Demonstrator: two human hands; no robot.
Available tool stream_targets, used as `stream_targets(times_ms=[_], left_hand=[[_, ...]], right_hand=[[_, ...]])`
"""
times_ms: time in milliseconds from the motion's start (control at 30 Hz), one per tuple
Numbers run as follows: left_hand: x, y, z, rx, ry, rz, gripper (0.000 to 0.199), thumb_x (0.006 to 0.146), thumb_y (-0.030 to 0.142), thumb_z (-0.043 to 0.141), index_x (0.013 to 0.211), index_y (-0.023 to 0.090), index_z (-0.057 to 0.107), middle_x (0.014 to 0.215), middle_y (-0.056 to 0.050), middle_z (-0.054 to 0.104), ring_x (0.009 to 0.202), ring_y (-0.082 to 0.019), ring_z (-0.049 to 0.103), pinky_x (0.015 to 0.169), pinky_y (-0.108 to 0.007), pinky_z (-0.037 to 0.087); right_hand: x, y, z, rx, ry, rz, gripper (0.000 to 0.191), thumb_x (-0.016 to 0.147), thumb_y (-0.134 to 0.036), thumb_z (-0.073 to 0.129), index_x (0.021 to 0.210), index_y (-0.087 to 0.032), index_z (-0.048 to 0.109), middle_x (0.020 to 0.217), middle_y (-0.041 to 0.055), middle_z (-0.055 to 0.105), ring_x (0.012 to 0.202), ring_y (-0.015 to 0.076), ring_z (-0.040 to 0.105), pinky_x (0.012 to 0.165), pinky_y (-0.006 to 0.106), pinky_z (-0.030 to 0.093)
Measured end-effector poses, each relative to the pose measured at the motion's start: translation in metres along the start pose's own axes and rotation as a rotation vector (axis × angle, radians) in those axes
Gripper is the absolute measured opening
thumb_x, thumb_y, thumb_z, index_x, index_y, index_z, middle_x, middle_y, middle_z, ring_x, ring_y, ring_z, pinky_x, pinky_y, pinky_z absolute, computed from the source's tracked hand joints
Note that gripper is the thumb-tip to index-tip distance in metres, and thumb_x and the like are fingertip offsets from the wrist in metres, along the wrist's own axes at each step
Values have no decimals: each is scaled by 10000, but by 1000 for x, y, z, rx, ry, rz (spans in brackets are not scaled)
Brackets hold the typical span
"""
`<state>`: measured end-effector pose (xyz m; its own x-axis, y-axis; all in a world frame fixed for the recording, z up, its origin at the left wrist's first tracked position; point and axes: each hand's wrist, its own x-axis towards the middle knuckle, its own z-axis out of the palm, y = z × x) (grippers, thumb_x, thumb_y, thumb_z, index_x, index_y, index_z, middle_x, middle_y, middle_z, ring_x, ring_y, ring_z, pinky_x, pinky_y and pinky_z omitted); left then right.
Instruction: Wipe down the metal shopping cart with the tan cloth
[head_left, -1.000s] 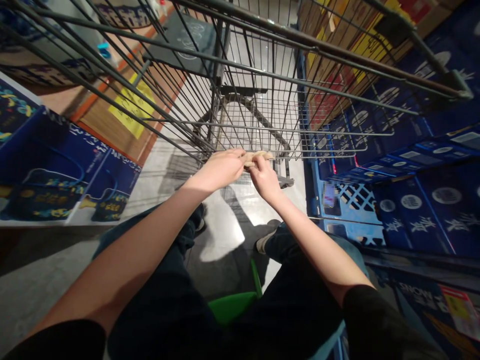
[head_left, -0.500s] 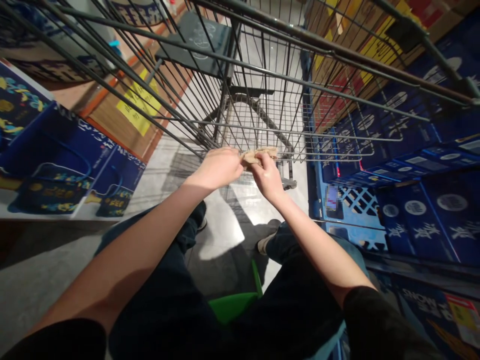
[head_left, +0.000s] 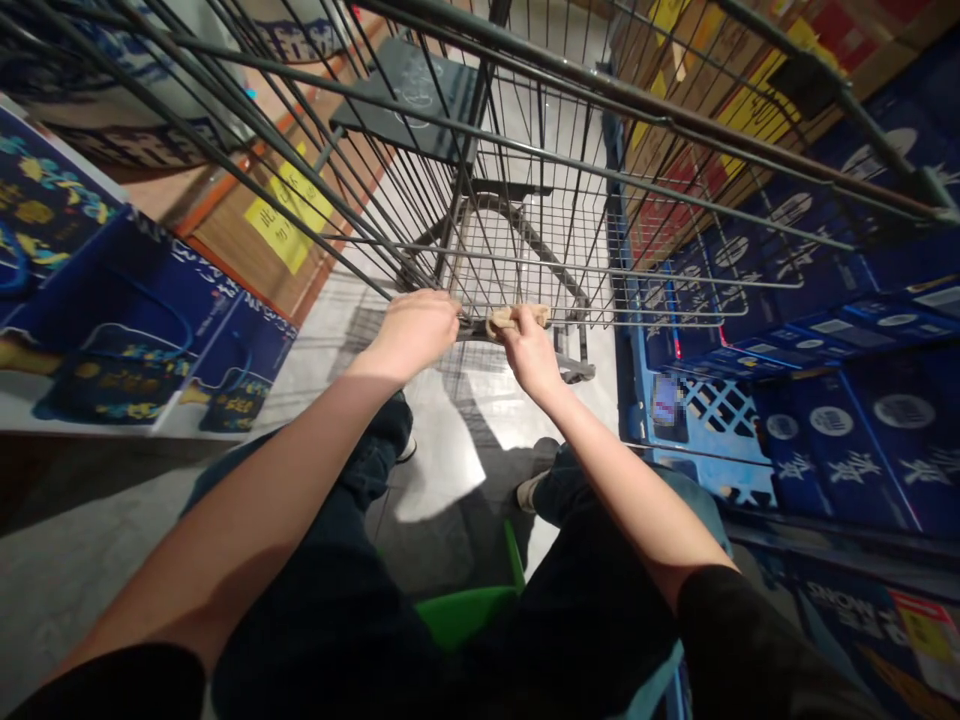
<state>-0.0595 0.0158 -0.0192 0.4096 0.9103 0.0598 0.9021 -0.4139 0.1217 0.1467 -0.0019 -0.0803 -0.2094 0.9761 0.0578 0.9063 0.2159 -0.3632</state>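
Note:
A dark wire shopping cart [head_left: 570, 160] stands right in front of me, its basket tilting over my hands. My right hand [head_left: 531, 350] is closed on a tan cloth [head_left: 517, 322], which is pressed against a lower wire of the basket. To the left of it, my left hand [head_left: 417, 332] curls around the same edge of the cart. Its fingertips are hidden behind the wires, but the fingers look wrapped around the wire there. A small gap separates the left hand from the cloth.
Blue beer cartons [head_left: 832, 430] and a blue plastic crate [head_left: 697, 410] line the right side. Blue gift bags [head_left: 217, 370] and large blue-and-white jars [head_left: 135, 110] stand at the left. A green stool [head_left: 465, 612] shows between my legs, above the grey floor [head_left: 442, 460].
My left hand has slid left along the wire, away from the cloth. My right hand stays nearly in place with the cloth, slightly lower. The view has shifted a little.

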Motion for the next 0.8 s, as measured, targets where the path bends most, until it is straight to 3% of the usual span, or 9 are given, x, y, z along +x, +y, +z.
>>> stream_targets(times_ms=[133,233,367,467,600,667,800], left_hand=[[-2,-8,2,56,12,-48,402,965,197,446,1119,110,807,1167,-179,806,1143,-343,741,944,-446,577],[-6,-8,1,67,30,-33,415,968,191,431,1142,98,796,1194,-189,794,1152,-342,741,972,-449,567],[-9,-5,-3,71,-49,-7,438,991,171,398,1217,84,764,1265,-184,771,1173,-329,745,961,-424,563],[-8,-4,-4,87,-82,7,421,1004,172,405,1200,68,763,1267,-196,765,1177,-338,747,930,-412,558],[-5,-2,-6,97,-96,-1,391,1003,163,425,1139,34,769,1198,-223,775,1143,-361,754,884,-418,547],[-5,1,-7,97,-114,-2,378,1000,151,434,1121,24,768,1176,-233,779,1138,-361,755,873,-414,542],[-5,13,-8,90,-117,-2,359,981,111,449,1109,2,766,1138,-263,782,1127,-370,758,862,-422,537]], right_hand=[[1,-1,-1,-94,-47,22,335,1052,-173,438,1142,-190,761,1354,152,662,1046,270,656,904,374,548],[2,-5,-4,-26,38,-56,370,1069,-227,423,1257,-227,741,1318,122,680,1075,264,647,935,376,556],[3,-13,-5,5,63,-132,380,1088,-258,405,1329,-253,699,1427,115,648,1218,285,617,1007,397,539],[3,-16,3,-37,-39,-58,381,1103,-256,386,1325,-232,694,1468,138,626,1207,296,637,1007,410,542],[-3,-19,17,-93,-276,65,368,1085,-199,398,1267,-177,717,1460,184,632,1206,316,654,990,428,564],[-6,-22,18,-78,-320,62,361,1083,-209,418,1295,-174,709,1459,181,632,1253,321,633,1019,436,558],[-3,-29,12,0,-162,-39,415,1113,-272,367,1401,-253,665,1463,103,629,1312,301,580,1111,452,518]])
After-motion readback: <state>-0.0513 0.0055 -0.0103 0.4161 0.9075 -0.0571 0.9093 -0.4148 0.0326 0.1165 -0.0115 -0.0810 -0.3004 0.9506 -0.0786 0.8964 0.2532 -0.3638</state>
